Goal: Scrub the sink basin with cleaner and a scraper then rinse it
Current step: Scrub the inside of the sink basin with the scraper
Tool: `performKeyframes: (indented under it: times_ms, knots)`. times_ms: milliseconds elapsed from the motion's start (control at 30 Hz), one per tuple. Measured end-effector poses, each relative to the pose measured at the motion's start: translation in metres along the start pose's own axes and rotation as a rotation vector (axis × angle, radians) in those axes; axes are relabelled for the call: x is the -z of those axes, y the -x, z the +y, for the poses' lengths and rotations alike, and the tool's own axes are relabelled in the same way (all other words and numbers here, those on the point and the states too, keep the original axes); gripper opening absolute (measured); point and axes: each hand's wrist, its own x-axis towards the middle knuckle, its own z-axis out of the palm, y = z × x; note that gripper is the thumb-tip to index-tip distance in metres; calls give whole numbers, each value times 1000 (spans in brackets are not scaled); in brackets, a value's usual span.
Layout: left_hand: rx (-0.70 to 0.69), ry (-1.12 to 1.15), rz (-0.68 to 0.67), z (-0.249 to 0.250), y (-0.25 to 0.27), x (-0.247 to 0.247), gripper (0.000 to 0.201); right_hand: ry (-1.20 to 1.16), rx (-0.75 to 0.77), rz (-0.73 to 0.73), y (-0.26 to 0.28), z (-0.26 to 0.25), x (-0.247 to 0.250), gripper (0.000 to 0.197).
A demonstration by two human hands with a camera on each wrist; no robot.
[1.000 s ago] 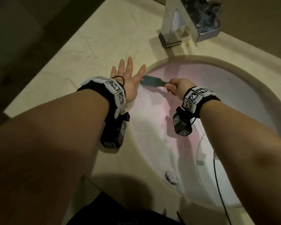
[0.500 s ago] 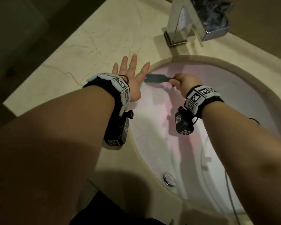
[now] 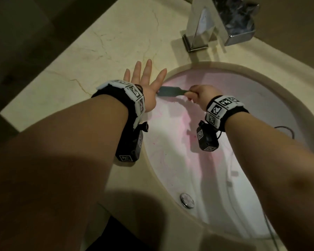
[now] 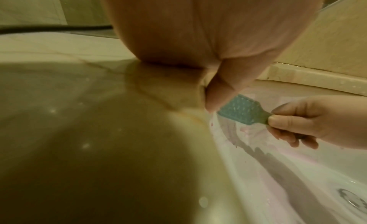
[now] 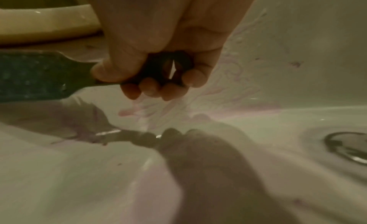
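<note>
The white sink basin (image 3: 179, 160) is smeared with pink cleaner (image 3: 181, 124). My right hand (image 3: 199, 94) grips the handle of a blue-green scraper (image 3: 168, 91), whose flat blade lies against the basin's upper left wall just under the rim. In the left wrist view the scraper (image 4: 241, 112) sits right beside my left thumb, and in the right wrist view my fingers curl round the scraper (image 5: 39, 76) handle. My left hand (image 3: 145, 82) lies flat on the counter at the basin's edge, fingers spread and straight.
A chrome faucet (image 3: 216, 24) stands on the beige marble counter (image 3: 107, 42) behind the basin. A round metal overflow cap (image 3: 187, 200) sits on the near wall, and the drain (image 5: 349, 147) shows in the right wrist view. A thin cable (image 3: 268, 230) trails from my right wrist.
The scraper blade has stayed by my left thumb under the rim, shifting only slightly. The view has moved a little. My left hand stays flat on the counter.
</note>
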Motion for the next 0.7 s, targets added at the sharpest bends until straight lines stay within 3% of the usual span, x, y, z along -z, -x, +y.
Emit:
performKeyframes:
  times_ms: [200, 400, 500, 700]
  knots:
    - [9, -56, 13, 0, -3, -2, 88, -25, -223, 82, 4, 46, 20, 27]
    - [7, -69, 29, 1, -2, -3, 88, -40, -105, -39, 0, 18, 7, 31]
    - [-2, -81, 38, 0, -2, -4, 86, 25, -51, -82, -2, 7, 1, 24]
    - [4, -89, 30, -1, -5, -6, 93, 96, -207, -11, 1, 46, 24, 19]
